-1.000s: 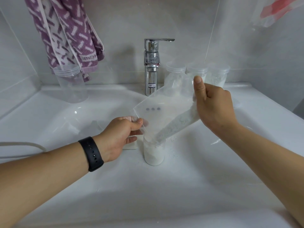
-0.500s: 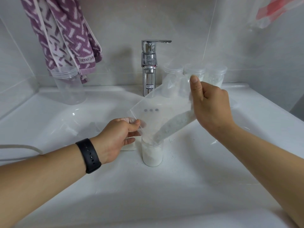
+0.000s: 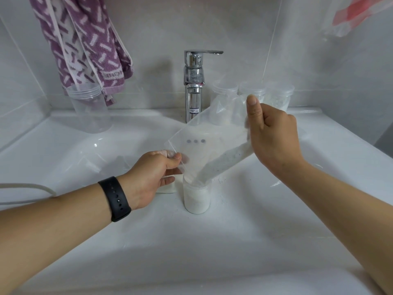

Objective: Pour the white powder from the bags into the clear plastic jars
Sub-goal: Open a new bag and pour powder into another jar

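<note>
A clear plastic bag [image 3: 209, 143] with three grey dots is tilted over a small clear jar [image 3: 196, 199] standing in the white sink. White powder lies along the bag's lower edge and runs to the corner at the jar's mouth. The jar is largely full of white powder. My left hand [image 3: 156, 174] pinches the bag's lower left edge beside the jar. My right hand [image 3: 271, 135] grips the raised right end of the bag, thumb upward.
A chrome tap [image 3: 194, 86] stands behind the bag. Three lidded clear jars [image 3: 278, 96] sit at the back right ledge, and a taller empty clear container [image 3: 89, 109] at the back left under a purple towel [image 3: 85, 43]. Specks of powder dot the sink [image 3: 234, 241].
The bag stays tilted over the jar in both hands. The powder left in the bag has dropped a little as it runs into the jar.
</note>
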The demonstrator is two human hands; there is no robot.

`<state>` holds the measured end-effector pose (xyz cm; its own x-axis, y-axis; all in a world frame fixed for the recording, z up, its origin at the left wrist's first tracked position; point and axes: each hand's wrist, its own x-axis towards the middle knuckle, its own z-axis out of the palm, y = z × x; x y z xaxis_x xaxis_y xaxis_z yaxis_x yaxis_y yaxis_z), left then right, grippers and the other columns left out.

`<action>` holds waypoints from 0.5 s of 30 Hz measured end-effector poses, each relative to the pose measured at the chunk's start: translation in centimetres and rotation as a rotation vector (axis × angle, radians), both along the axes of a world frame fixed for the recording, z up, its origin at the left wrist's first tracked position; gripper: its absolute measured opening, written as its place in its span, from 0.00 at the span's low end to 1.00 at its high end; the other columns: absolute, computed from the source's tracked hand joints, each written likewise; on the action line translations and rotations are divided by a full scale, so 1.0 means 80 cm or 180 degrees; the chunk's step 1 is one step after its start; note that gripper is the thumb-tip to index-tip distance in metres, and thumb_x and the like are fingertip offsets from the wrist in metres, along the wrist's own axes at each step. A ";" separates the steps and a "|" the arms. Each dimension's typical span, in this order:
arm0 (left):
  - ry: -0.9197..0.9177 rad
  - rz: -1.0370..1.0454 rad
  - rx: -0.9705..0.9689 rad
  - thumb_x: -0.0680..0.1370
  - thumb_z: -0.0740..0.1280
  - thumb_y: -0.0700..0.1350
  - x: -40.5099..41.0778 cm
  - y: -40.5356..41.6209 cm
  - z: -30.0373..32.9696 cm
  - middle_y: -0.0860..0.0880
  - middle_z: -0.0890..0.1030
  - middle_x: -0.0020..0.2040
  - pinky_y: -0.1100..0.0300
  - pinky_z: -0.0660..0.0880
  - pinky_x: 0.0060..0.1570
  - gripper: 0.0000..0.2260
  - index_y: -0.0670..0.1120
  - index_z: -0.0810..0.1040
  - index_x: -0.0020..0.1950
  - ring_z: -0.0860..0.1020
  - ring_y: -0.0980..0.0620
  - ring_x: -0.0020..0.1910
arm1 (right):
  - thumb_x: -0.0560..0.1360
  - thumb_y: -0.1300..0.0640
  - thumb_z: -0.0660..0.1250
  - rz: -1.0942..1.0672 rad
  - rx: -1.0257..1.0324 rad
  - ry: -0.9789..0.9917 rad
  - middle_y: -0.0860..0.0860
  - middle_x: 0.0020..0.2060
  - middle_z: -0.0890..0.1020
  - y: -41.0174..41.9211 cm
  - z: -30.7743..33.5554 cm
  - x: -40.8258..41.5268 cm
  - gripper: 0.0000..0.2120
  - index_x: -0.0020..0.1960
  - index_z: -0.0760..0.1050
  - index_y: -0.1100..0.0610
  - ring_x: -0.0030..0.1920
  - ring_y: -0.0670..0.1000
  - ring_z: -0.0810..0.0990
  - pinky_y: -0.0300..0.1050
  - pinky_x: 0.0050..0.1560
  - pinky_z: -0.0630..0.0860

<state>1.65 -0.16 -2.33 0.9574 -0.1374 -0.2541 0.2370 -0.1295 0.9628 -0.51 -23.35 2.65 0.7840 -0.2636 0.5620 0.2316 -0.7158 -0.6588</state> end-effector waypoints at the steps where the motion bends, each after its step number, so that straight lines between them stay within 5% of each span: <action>1: 0.0001 0.0000 0.0001 0.82 0.65 0.45 0.000 0.000 0.000 0.48 0.86 0.51 0.59 0.73 0.49 0.09 0.47 0.85 0.52 0.82 0.51 0.53 | 0.84 0.35 0.50 0.0006 0.0007 0.0010 0.63 0.35 0.79 0.000 0.000 0.000 0.36 0.39 0.72 0.67 0.38 0.61 0.76 0.55 0.40 0.74; 7: -0.0009 0.0000 -0.0002 0.82 0.65 0.45 -0.001 0.000 0.001 0.47 0.86 0.54 0.58 0.74 0.52 0.09 0.48 0.85 0.51 0.82 0.51 0.52 | 0.84 0.36 0.50 0.0010 0.0022 -0.0053 0.59 0.34 0.80 -0.003 0.001 0.002 0.34 0.36 0.70 0.65 0.35 0.54 0.73 0.43 0.33 0.67; 15: -0.0008 -0.0006 0.0011 0.83 0.65 0.45 -0.002 0.001 0.002 0.48 0.86 0.52 0.58 0.74 0.53 0.09 0.47 0.85 0.51 0.82 0.51 0.53 | 0.84 0.37 0.50 0.0058 -0.0007 -0.0159 0.62 0.36 0.81 -0.002 -0.001 0.004 0.35 0.37 0.70 0.67 0.37 0.58 0.75 0.48 0.38 0.70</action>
<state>1.49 -0.06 -2.16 0.9578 -0.1383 -0.2521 0.2342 -0.1332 0.9630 -0.23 -23.54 2.60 0.7596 -0.2483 0.6011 0.2772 -0.7125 -0.6446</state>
